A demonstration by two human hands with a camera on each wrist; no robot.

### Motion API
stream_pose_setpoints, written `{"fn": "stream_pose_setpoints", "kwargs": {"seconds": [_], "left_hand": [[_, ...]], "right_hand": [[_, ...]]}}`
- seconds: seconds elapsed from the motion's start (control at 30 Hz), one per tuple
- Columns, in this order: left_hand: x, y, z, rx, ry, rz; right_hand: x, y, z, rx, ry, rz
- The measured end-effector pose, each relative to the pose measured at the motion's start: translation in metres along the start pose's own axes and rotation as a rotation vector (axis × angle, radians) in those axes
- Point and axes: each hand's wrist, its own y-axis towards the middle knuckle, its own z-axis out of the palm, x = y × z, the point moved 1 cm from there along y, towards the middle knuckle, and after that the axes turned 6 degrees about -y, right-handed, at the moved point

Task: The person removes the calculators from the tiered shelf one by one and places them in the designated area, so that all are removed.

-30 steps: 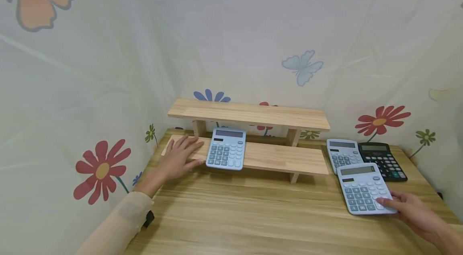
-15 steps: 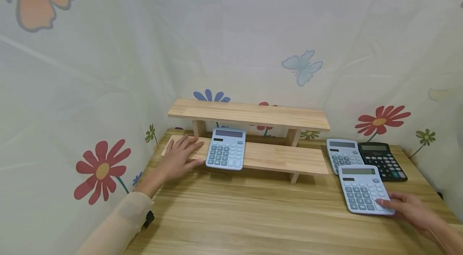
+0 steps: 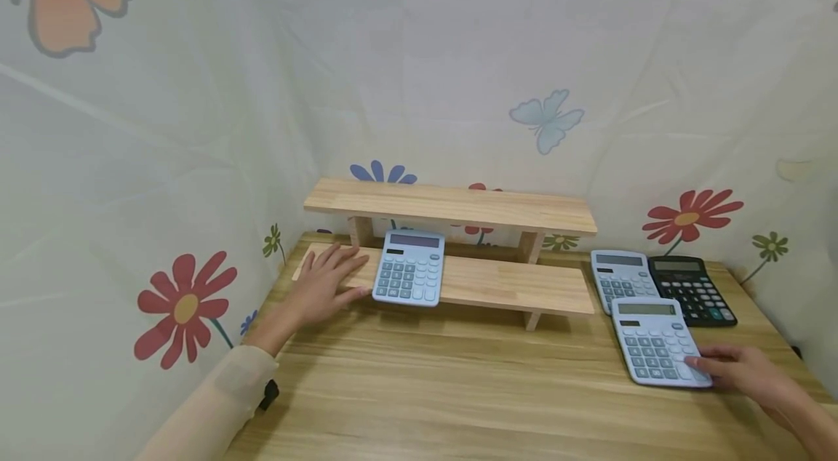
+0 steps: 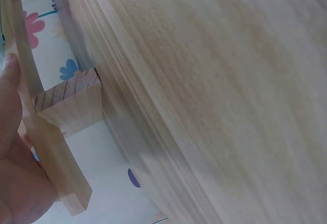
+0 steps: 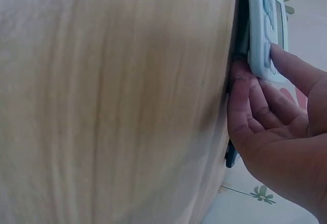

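In the head view my left hand point(image 3: 325, 285) rests on the left end of the lower shelf board point(image 3: 517, 284), fingers spread and fairly straight. Its thumb tip reaches close to a light-blue calculator point(image 3: 409, 268) that lies on this board. At the right, my right hand point(image 3: 746, 371) pinches the lower right corner of another light-blue calculator point(image 3: 657, 342). The right wrist view shows the thumb point(image 5: 294, 68) on its key side and the other fingers curled at its underside. This calculator's top edge overlaps a third light-blue calculator point(image 3: 620, 274) and a black calculator point(image 3: 694, 290).
A higher wooden board point(image 3: 452, 203) runs behind the lower one, both on short wooden supports point(image 3: 530, 246). The stand is on a wood-grain table point(image 3: 445, 388). Cloth with printed flowers and butterflies point(image 3: 452, 68) hangs behind and to the left.
The calculator in my right hand has dropped slightly and tilted a little, its right corner moving slightly left. My thumb has slid towards its edge. The left hand has stayed in place.
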Motion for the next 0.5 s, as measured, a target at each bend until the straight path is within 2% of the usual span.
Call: {"fn": "stream_pose_setpoints", "kwargs": {"seconds": [0.5], "left_hand": [[-0.0024, 0.0, -0.0015, 0.004, 0.0, -0.004]], "right_hand": [[-0.0069, 0.0053, -0.0009, -0.065, -0.038, -0.009]]}}
